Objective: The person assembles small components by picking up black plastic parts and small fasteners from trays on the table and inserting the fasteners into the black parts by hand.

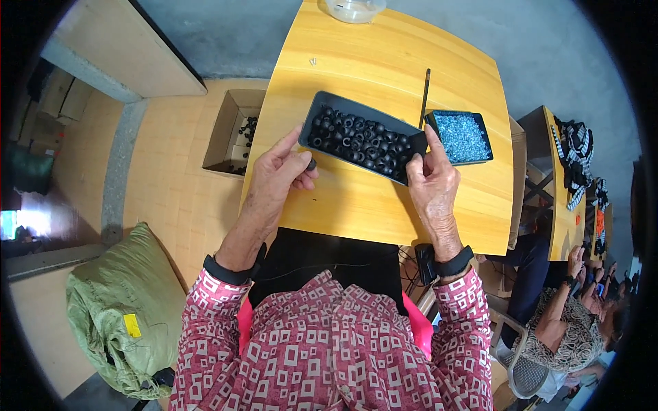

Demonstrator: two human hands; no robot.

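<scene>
A dark rectangular tray (375,118) sits on the table, full of small round black parts (356,137), several with a hole through them. My left hand (275,175) is at its left end, the index finger against the tray's rim. One dark round piece (312,164) is pinched between that hand's thumb and curled fingers. At the tray's right end, my right hand (435,179) grips the corner with thumb and index finger. A flat black piece (418,142) shows between these fingers, inside the corner; whether it is part of the tray I cannot tell.
A box of clear bluish beads (463,137) stands right of the tray, beside a thin dark stick (425,96). A clear bowl (356,9) is at the far edge. Left of the table (356,212) are a carton (229,127) and a green sack (130,308). Another person (562,329) sits at right.
</scene>
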